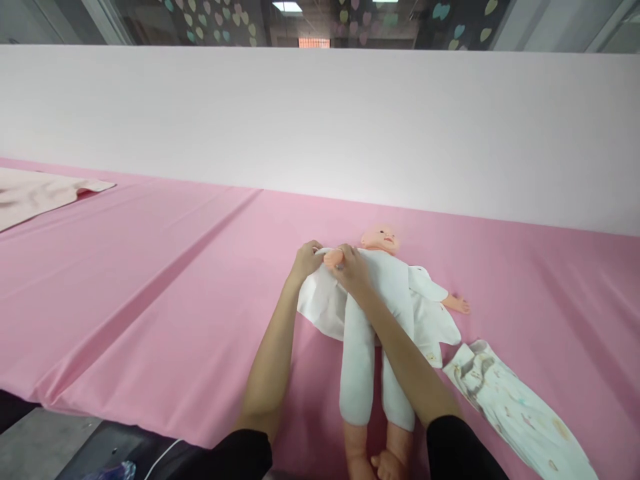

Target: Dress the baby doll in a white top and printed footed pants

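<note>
A baby doll (400,287) lies on its back on the pink mat, with a white cloth body and bare plastic feet towards me. A white baby shirt (323,303) is spread under it, and one sleeve covers the doll's arm on the right. My left hand (307,261) pinches the shirt's other sleeve near its opening. Just beside it, my right hand (354,270) is closed around the doll's other arm, whose plastic hand (334,258) shows between my hands. My fingertips are partly hidden.
Folded white printed baby pants (520,407) lie at the right. A pale pink cloth (45,193) rests at the far left of the pink mat (175,280). Behind the mat stands a white low wall (320,120). A dark object with a white cable (163,457) is below the front edge.
</note>
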A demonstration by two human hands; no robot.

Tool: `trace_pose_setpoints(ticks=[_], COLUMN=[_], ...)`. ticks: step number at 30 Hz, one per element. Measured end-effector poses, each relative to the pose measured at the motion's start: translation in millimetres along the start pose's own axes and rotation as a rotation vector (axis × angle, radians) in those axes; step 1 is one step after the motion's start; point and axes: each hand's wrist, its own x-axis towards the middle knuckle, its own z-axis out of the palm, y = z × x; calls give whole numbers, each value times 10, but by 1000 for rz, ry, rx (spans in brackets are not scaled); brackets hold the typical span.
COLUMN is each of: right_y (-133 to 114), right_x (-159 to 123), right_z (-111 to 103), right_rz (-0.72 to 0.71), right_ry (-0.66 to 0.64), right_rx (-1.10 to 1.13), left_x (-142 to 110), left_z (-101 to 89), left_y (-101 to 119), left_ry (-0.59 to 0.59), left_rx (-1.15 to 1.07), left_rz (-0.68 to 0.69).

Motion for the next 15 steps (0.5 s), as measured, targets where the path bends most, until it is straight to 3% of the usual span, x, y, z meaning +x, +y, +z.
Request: trace_pose_setpoints(ticks=[3, 6, 12, 15], right_y=[-54, -73, -57, 2], right_x=[39, 65, 21, 6], right_z=[53, 111, 266, 364], right_rz=[112, 184, 155, 146], right_ry=[-136, -190, -217, -189], right_rx=[-127, -200, -180, -102], left_x=[-60, -137, -320, -397], left_z=[-201, -288, -218, -129], left_y=[110, 231, 561, 708], left_ry=[23, 92, 157, 132], left_rx=[-79, -127, 44, 142], left_rz=[58, 117, 169, 176])
